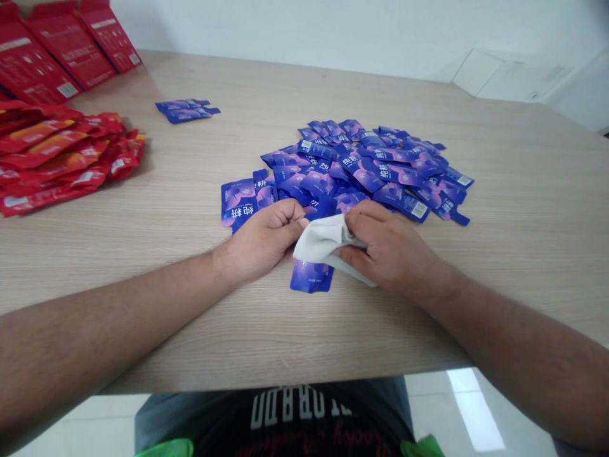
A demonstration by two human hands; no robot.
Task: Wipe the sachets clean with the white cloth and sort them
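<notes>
A white cloth (322, 237) is bunched in my right hand (387, 244), with the fingers wrapped round it. The cloth lies over part of a purple-blue sachet (311, 277), whose lower end shows beneath it. My left hand (266, 240) is closed, its thumb and fingertips pinching at the sachet's edge beside the cloth. Just beyond both hands spreads a loose pile of similar purple-blue sachets (361, 166). A few flat sachets (238, 198) lie next to my left hand, partly covered by it.
At the far left lie stacked red-orange packets (61, 152), with red boxes (61, 47) standing behind them. A small group of purple sachets (187, 110) rests apart toward the back of the wooden table (200, 336). A white wall (295, 32) borders the far edge.
</notes>
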